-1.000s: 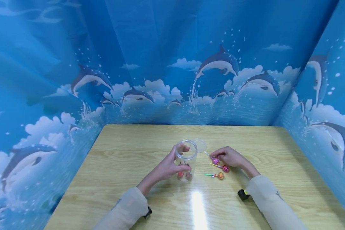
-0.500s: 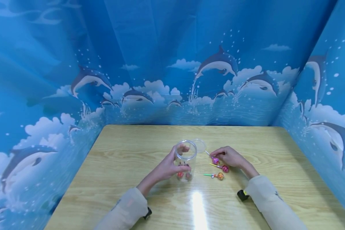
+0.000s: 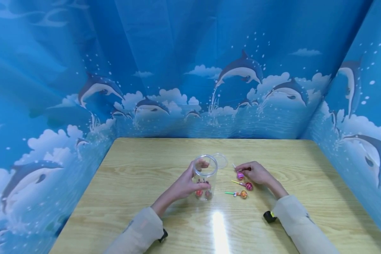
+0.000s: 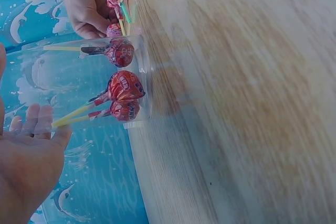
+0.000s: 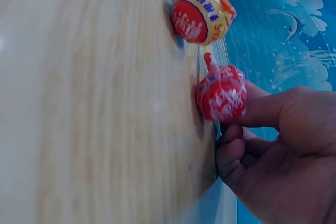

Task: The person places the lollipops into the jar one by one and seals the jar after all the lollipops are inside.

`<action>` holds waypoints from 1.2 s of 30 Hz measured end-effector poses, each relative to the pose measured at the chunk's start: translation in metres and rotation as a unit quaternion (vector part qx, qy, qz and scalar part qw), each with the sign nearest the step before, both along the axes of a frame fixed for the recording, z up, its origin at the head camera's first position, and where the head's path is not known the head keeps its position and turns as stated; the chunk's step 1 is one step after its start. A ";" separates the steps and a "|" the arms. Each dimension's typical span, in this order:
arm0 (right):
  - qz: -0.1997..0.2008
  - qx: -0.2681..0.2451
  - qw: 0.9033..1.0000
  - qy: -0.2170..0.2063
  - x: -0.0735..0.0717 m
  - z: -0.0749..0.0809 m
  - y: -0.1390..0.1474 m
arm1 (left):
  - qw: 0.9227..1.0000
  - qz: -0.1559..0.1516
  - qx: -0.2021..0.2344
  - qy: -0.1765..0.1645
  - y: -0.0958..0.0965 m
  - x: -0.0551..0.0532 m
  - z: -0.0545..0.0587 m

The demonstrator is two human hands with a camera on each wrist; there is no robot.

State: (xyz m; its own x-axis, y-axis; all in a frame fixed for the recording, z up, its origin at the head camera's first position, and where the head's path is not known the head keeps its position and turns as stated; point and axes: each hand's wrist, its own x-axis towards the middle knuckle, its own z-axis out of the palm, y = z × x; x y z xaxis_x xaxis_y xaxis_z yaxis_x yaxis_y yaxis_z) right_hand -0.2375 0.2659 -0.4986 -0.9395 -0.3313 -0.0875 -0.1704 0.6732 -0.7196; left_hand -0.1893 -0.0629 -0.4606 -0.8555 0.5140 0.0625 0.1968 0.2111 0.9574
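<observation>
My left hand point(image 3: 185, 184) grips a clear plastic jar point(image 3: 213, 180), upright and without a lid on top. Three red-wrapped lollipops point(image 4: 126, 85) stand inside it, heads down and sticks up, as the left wrist view shows. To the right of the jar, my right hand point(image 3: 256, 173) pinches a pink-purple lollipop point(image 3: 240, 176) by its stick, close over the table. A dark red lollipop point(image 3: 249, 186) with a yellow stick lies just nearer to me. Below that is an orange-yellow lollipop point(image 3: 243, 194) with a green stick.
A clear round lid point(image 3: 221, 161) lies flat on the wood-grain table point(image 3: 146, 158), just behind the jar. Blue curtains point(image 3: 184, 70) with dolphins hang around the far side and both sides of the table. Light glares off the tabletop in front of the jar.
My right hand has shifted slightly right with the pink-purple lollipop, and its stick has swung away from the lid to a steeper angle. The left hand and jar have stayed put.
</observation>
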 end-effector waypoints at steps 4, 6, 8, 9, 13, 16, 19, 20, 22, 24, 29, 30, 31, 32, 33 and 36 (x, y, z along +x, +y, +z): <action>-0.022 -0.005 1.000 0.003 0.005 -0.002 0.008 | 1.000 0.005 -0.004 -0.002 0.000 0.000 0.001; -0.028 -0.008 1.000 0.011 0.007 -0.002 0.012 | 1.000 0.006 -0.005 -0.003 0.000 0.001 0.001; -0.028 -0.009 0.999 0.019 0.010 -0.002 0.015 | 1.000 0.007 -0.005 -0.002 0.000 0.000 0.001; -0.031 -0.010 0.999 0.020 0.011 -0.001 0.016 | 1.000 0.007 -0.005 -0.002 0.000 0.000 0.001; -0.054 0.004 0.998 0.020 0.015 0.000 0.017 | 1.000 0.008 -0.003 -0.005 0.000 0.000 0.000; -0.075 0.025 0.996 0.030 0.017 0.001 0.019 | 1.000 0.008 0.001 -0.007 0.000 0.000 -0.001; -0.096 0.048 0.992 0.060 0.019 0.001 0.023 | 1.000 0.006 0.003 -0.005 0.000 0.000 -0.001; -0.101 0.056 0.991 0.073 0.019 0.001 0.025 | 1.000 0.006 0.003 -0.004 0.000 0.000 -0.001; -0.112 0.071 0.987 0.093 0.018 -0.001 0.028 | 1.000 0.005 0.002 -0.002 0.000 0.000 -0.001; -0.116 0.081 0.984 0.105 0.018 -0.004 0.033 | 1.000 0.005 0.002 -0.001 0.000 0.000 -0.001; -0.110 0.082 0.987 0.087 0.018 -0.004 0.043 | 1.000 0.003 0.000 0.000 0.000 -0.001 -0.002; -0.107 0.079 0.988 0.081 0.019 -0.004 0.045 | 1.000 0.004 0.000 0.000 0.000 -0.001 -0.002; -0.106 0.079 0.988 0.077 0.019 -0.003 0.046 | 1.000 0.004 -0.001 0.001 0.000 -0.001 -0.002; -0.106 0.081 0.988 0.076 0.020 -0.002 0.048 | 1.000 0.004 -0.001 0.001 0.000 0.000 -0.002; -0.106 0.083 0.988 0.075 0.021 -0.001 0.050 | 1.000 0.005 -0.002 0.001 0.000 0.000 -0.002; -0.110 0.087 0.988 0.062 0.023 0.000 0.055 | 1.000 0.006 -0.002 0.001 0.000 0.000 -0.001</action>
